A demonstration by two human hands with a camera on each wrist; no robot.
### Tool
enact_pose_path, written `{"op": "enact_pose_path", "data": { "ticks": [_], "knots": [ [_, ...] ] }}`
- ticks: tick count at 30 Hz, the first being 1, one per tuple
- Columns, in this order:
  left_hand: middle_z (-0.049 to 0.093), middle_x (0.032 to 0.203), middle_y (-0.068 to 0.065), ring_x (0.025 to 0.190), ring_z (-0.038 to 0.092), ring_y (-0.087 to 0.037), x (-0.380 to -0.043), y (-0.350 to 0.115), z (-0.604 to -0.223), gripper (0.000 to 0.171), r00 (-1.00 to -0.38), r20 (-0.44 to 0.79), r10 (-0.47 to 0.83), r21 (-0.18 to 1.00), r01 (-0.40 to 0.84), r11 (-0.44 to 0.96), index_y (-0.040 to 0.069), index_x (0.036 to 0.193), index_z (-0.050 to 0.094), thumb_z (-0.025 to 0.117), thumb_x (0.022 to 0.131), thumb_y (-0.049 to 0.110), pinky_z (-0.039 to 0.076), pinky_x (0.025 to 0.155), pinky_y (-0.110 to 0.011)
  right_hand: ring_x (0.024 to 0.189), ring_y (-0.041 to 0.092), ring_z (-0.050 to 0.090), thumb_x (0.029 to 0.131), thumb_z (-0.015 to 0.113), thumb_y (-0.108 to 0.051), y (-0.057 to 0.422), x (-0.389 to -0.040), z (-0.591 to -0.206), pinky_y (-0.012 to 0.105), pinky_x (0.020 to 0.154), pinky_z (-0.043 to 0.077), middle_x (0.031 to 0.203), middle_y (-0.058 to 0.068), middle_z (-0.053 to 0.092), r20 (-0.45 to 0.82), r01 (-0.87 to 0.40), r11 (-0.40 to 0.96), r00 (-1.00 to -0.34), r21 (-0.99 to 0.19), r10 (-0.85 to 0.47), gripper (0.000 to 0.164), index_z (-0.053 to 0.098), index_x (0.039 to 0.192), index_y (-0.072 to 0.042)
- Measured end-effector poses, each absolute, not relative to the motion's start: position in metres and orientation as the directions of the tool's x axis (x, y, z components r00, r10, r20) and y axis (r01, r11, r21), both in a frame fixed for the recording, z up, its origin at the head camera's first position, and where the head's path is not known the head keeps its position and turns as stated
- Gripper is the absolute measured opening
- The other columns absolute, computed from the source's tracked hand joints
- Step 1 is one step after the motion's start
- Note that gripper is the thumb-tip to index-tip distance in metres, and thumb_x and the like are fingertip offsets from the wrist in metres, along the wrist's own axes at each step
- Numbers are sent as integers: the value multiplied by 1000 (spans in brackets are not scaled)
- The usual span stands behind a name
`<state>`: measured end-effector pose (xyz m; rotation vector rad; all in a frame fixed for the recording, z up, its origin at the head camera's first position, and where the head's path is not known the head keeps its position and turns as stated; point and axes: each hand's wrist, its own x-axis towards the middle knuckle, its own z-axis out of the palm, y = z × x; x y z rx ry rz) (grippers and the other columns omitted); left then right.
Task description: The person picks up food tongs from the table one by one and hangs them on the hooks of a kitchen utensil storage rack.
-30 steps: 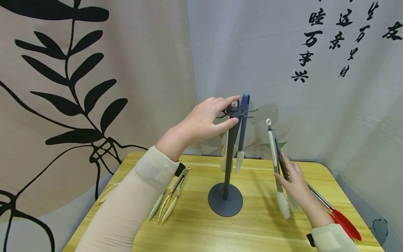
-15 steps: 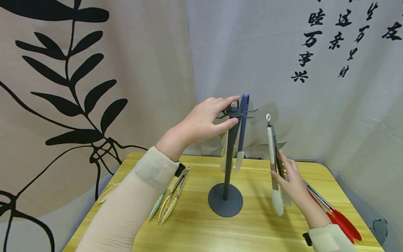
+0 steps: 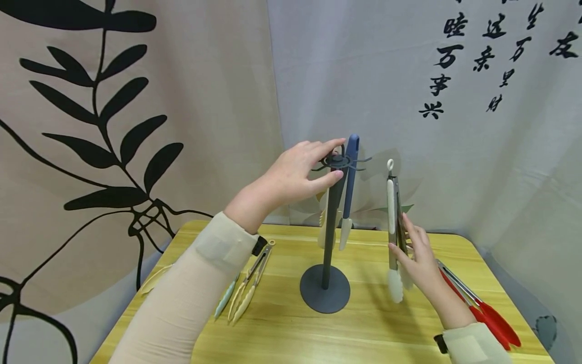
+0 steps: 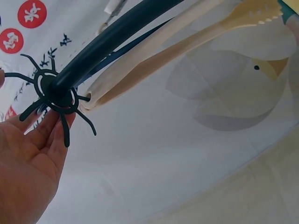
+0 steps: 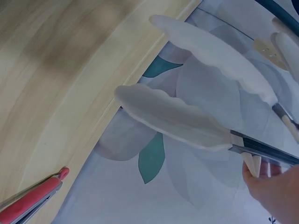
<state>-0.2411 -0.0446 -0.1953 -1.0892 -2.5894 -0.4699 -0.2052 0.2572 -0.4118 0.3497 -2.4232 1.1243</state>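
Observation:
My left hand [image 3: 297, 169] holds the hooked top of a dark grey utensil stand [image 3: 325, 289], thumb and index finger on either side of it. In the left wrist view its fingers reach behind the hook ring [image 4: 67, 106]. A blue-handled utensil with a pale end [image 3: 351, 182] hangs from a hook, and a tan utensil with a toothed end [image 4: 252, 13] hangs beside it. Right of the stand, my right hand [image 3: 422, 260] grips metal tongs with white scalloped tips [image 3: 391, 207]. They stand nearly upright, tips down and slightly apart; the right wrist view shows both tips [image 5: 175, 119].
Red-tipped tongs [image 3: 497, 323] lie at the table's right side, below my right forearm. On the left lie cream tongs [image 3: 247, 298] and a light blue-tipped utensil [image 3: 226, 299], partly behind my left sleeve. A printed cloth [image 3: 218, 101] hangs behind the wooden table [image 3: 364, 331].
My right hand has shifted slightly left and up with the white-tipped tongs, which now stand straighter. More of the red tongs shows. My left hand stays on the stand.

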Motion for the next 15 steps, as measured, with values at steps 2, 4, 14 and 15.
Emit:
{"op": "enact_pose_path", "data": {
  "ticks": [2,4,14,15],
  "knots": [
    [50,139,4,129,42,-19,-241,-45,-195,60,-673,385,632,182,727,662,28,149,28,45,95,49,35,106,-39,108,21,42,91,62,-9,256,-205,-411,39,89,45,132,20,39,500,-415,623,-865,-663,-44,76,19,153,-19],
    [50,139,4,129,42,-19,-241,-45,-195,60,-673,386,631,183,727,662,29,150,28,45,95,49,35,106,-39,109,20,42,91,62,-8,255,-204,-410,46,89,44,134,19,38,503,-421,617,-863,-665,-46,76,19,153,-20],
    [51,139,4,127,43,-18,-240,-45,-195,60,-667,391,634,179,731,659,28,149,29,45,95,49,36,105,-38,108,12,41,90,61,-4,249,-207,-408,8,89,35,134,17,38,539,-477,571,-839,-668,-71,77,19,152,-22],
    [51,139,4,127,43,-18,-240,-45,-195,60,-668,390,634,179,730,659,28,149,28,44,95,49,36,105,-38,108,12,41,90,61,-3,249,-207,-407,9,89,35,134,16,38,543,-484,565,-836,-668,-75,77,20,152,-21]
  ]
}}
